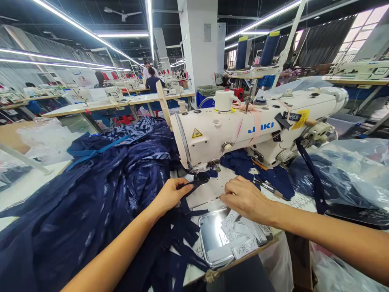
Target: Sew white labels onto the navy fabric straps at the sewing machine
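My left hand (174,194) pinches a narrow navy fabric strip (199,181) just in front of the needle area of a white sewing machine (209,134). The strip runs under the presser foot. My right hand (243,198) hovers over the machine bed with its fingers curled together; whatever they hold, if anything, is hidden. Below that hand lies a metal tray (212,235) with several white printed labels (244,246). More navy strips (182,235) hang at the front edge, left of the tray.
A large heap of navy garments (100,190) covers the left side. Navy scraps (273,178) and scissors (269,187) lie right of the needle. Clear plastic bags (358,170) sit far right. Thread cones (269,48) stand behind, and people work at rear tables.
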Available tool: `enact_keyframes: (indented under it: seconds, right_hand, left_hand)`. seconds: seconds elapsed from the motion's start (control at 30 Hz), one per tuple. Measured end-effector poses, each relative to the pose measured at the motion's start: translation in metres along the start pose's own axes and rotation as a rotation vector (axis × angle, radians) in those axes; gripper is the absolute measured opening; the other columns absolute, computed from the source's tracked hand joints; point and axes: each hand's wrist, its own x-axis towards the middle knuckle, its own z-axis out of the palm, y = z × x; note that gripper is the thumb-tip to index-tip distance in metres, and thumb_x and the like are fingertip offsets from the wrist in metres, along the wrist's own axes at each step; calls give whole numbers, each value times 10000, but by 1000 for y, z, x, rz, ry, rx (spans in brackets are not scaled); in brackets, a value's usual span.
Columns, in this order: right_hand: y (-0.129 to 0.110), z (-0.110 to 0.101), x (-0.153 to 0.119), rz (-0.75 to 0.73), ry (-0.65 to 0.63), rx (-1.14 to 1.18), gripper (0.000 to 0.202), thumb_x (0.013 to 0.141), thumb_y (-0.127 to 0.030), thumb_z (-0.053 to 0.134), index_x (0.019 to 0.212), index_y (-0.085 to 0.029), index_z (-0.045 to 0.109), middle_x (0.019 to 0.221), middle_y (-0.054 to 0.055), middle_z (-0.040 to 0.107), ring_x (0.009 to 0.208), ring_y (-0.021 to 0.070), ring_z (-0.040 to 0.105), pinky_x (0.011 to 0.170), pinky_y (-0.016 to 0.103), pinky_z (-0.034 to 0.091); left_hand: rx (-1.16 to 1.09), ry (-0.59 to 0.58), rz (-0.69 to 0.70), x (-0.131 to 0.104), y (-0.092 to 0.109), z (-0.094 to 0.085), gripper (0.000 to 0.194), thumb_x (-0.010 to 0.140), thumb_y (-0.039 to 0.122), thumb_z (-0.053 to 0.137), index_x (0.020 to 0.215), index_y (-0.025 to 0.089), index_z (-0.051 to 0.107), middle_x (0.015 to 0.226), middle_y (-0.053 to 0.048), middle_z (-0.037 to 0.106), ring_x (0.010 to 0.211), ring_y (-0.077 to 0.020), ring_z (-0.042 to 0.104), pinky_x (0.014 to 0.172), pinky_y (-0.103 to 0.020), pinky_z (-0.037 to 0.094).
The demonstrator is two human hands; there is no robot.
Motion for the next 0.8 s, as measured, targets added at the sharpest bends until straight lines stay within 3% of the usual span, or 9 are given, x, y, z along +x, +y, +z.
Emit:
enact_keyframes:
  seconds: [0.13,0.27,0.47,0.53,0.67,0.73,0.8]
  right_hand:
    - [-4,2,32,-70,285,-132,155,834,-117,447,813,-100,600,517,-14,455,510,106,364,516,282,221]
    - [-11,20,62,-233,411,-299,208,811,-93,413,893,-29,593,536,18,491,495,128,391,509,301,215]
    - [-17,40,69,-219,275,-397,252,810,-76,376,951,-20,578,570,44,515,507,145,429,515,310,255]
    - [-18,41,63,-209,209,-399,285,818,-66,345,996,-6,559,569,47,512,507,146,433,510,310,260]
    - [-17,45,48,-170,165,-285,341,827,-53,290,1080,45,497,543,45,508,490,150,440,497,313,269]
    - [-18,47,43,-27,183,-89,338,848,-88,277,1085,12,498,534,33,521,472,139,442,499,304,291]
    - [-21,49,42,251,149,254,298,872,-177,304,1042,-67,523,557,18,549,465,121,456,503,277,328]
  left_hand:
    - [-186,-28,-58,-1,6,-5,293,565,427,628,579,137,581,519,44,474,511,-79,374,507,-212,268]
    - [-362,-47,-71,-2,11,-10,261,477,343,717,570,130,598,546,34,535,541,-77,400,561,-210,300]
    - [-632,-64,-92,-5,4,-17,323,534,447,696,581,136,623,577,0,593,592,-111,469,617,-234,356]
    - [-631,-48,-105,-6,1,-17,348,538,475,690,578,136,625,570,-2,590,589,-115,478,612,-238,364]
    - [-501,-25,-128,-10,0,-14,280,492,373,738,569,134,616,532,22,557,529,-87,447,550,-219,338]
    - [-487,-18,-132,-11,0,-12,272,500,372,725,586,135,624,560,16,572,543,-93,463,551,-220,345]
    - [-470,-20,-116,-12,0,-10,267,511,371,712,607,133,634,585,10,582,563,-96,475,557,-218,354]
